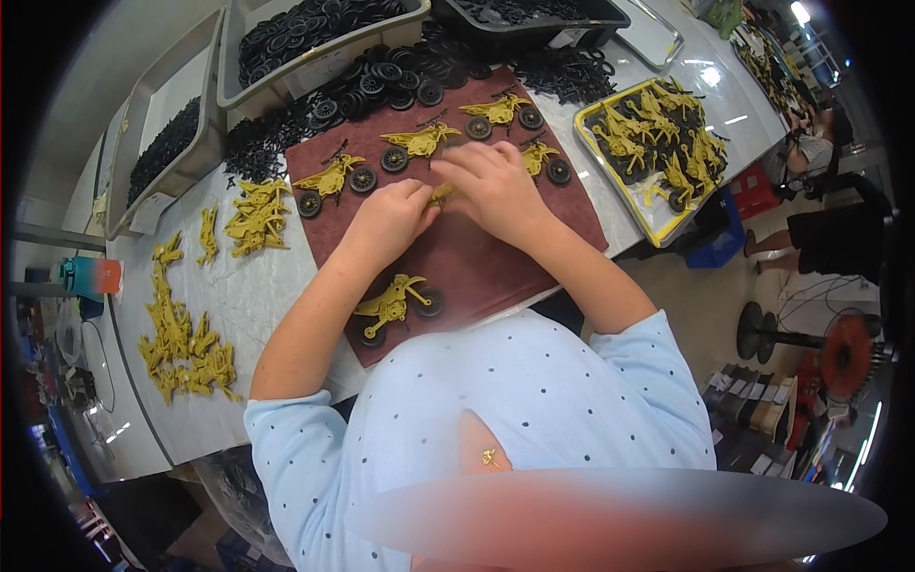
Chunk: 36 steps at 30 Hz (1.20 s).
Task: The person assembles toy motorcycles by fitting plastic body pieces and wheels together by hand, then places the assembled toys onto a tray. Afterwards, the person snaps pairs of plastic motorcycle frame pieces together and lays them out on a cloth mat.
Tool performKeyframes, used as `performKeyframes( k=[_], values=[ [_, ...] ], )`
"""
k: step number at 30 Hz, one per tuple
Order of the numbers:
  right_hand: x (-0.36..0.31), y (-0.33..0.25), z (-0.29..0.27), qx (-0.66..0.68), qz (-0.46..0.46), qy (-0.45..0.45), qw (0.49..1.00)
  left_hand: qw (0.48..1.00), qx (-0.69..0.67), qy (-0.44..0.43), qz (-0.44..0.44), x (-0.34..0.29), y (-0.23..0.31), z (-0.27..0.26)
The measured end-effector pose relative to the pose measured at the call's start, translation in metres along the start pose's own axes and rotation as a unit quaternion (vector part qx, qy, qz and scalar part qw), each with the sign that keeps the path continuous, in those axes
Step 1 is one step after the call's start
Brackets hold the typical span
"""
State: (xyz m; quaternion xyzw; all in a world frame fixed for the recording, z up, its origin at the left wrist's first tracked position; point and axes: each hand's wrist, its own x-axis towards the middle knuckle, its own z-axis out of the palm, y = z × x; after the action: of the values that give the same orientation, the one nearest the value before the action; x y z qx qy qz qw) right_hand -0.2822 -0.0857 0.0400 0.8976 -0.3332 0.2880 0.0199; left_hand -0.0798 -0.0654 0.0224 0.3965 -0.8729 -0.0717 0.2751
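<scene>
Over the middle of a dark red cloth (477, 267), my left hand (393, 221) is closed in a pinch on a small yellow plastic toy motorcycle part (440, 196), mostly hidden by the fingers. My right hand (498, 191) bends over the same part from the right; its fingertips are blurred and its grip is unclear. Beyond my hands stand several yellow toy motorcycles with black wheels, among them one at the left (329, 176), one in the middle (419, 140) and one at the right (496, 110). Nearer my body lies another yellow toy motorcycle (391, 303), tipped on its side.
Yellow motorcycle bodies (181, 334) lie in piles on the left of the table. Loose black wheels (386, 76) are heaped behind the cloth, before a grey bin (324, 78) of wheels. Another bin (176, 181) holds small black parts. At right, a yellow-rimmed tray (593, 157) carries motorcycles.
</scene>
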Motion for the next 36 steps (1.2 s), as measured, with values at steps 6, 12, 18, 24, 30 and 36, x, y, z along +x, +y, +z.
performKeyframes(
  k=[6,12,18,24,30,36],
  values=[
    [-0.04,-0.033,-0.014,-0.005,0.146,0.051,0.988,0.996,0.064,-0.067,0.011,-0.009,0.023,0.0],
    [-0.059,-0.051,0.014,0.062,0.194,0.022,0.979,0.994,0.049,-0.09,-0.025,-0.003,0.028,-0.006],
    [-0.061,-0.053,0.025,0.044,0.224,0.034,0.973,0.993,0.002,-0.085,-0.084,0.011,0.034,-0.003],
    [-0.063,-0.053,0.027,0.062,0.22,0.046,0.973,0.992,-0.022,-0.079,-0.095,0.008,0.03,-0.002],
    [-0.065,-0.05,0.029,0.072,0.21,0.046,0.974,0.997,-0.005,-0.039,-0.072,0.004,0.033,0.005],
    [-0.064,-0.049,0.021,0.092,0.224,0.013,0.97,0.993,0.106,-0.052,-0.03,0.003,0.037,0.013]
  ],
)
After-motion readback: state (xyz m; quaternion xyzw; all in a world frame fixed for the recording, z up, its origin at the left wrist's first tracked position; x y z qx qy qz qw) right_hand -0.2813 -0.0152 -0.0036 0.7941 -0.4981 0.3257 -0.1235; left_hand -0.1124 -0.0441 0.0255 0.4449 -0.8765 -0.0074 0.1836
